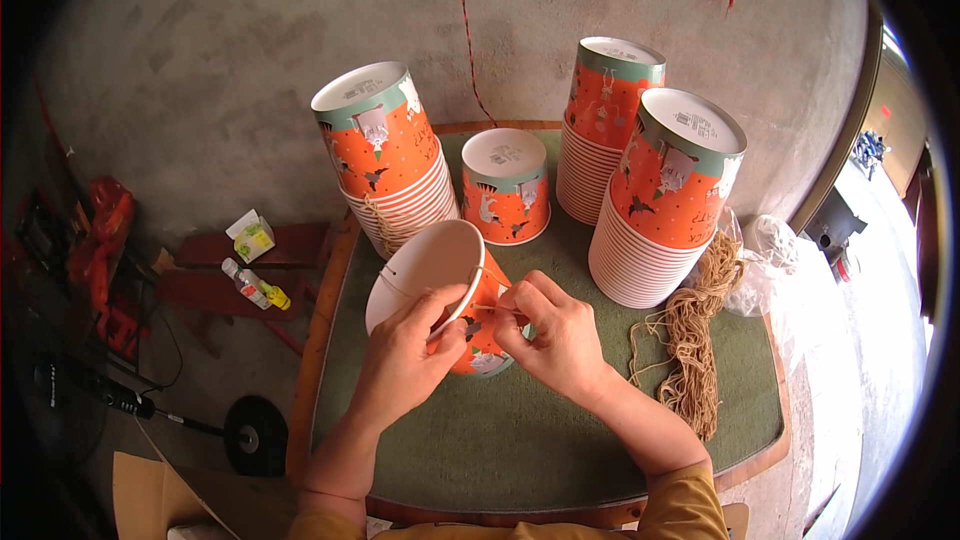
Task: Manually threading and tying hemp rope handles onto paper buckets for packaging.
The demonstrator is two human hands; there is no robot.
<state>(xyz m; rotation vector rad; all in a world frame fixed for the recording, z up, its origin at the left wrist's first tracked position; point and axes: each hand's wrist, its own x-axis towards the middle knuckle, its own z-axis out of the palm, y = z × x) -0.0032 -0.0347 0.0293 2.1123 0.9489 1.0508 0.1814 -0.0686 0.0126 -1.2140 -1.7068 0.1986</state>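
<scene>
A paper bucket (485,345) with an orange printed wall and white inside lies tilted on the table, its mouth toward the left. Gripping its rim is my left hand (408,352), closed with the fingers over the edge. My right hand (556,338) is closed in a pinch beside the bucket's outer wall, on a thin tan string (488,307). More of that string runs through the bucket's wall and across its mouth. Close to my right forearm lies a hank of tan string (697,360), with loose strands spread at its left.
Upside-down stacks of such buckets stand at the back left (385,155), back right (610,130) and right (660,200). A single upturned bucket (505,190) is between them. Clear plastic bags (765,260) lie at the right edge. Left of the green-topped table (450,460) is a bench (230,285) with bottles.
</scene>
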